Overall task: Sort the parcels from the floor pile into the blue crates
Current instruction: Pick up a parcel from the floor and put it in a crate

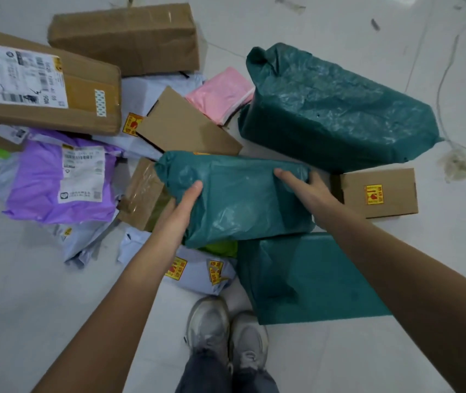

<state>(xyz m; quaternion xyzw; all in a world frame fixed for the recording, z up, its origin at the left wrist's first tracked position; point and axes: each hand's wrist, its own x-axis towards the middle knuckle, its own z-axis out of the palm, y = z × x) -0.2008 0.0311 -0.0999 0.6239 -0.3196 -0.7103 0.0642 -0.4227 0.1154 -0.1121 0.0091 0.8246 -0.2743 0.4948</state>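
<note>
A teal plastic-wrapped parcel (237, 197) was held between both hands above the floor pile. The left hand (179, 207) was pressed against its left end, thumb laid over the top and fingers tucked beneath, out of sight. The right hand (307, 188) was clamped on the right end, thumb stretched along the upper face, fingers wrapped round the far side.

Just under the held parcel, a flat teal bag (305, 279) was spread on the white tiled floor (27, 293), with a pale blue mailer (197, 272) bearing yellow stickers beside it. A small cardboard box (382, 192) was set just right of the right hand. Beyond it, a large teal bundle (337, 109) was lying. A pink packet (220, 93) was wedged between that bundle and a tilted brown box (186, 127). Further left, a purple mailer (61, 180) and a labelled carton (44, 83) were piled, with another carton (129, 35) behind. Grey sneakers (226, 333) were seen at the bottom edge.
</note>
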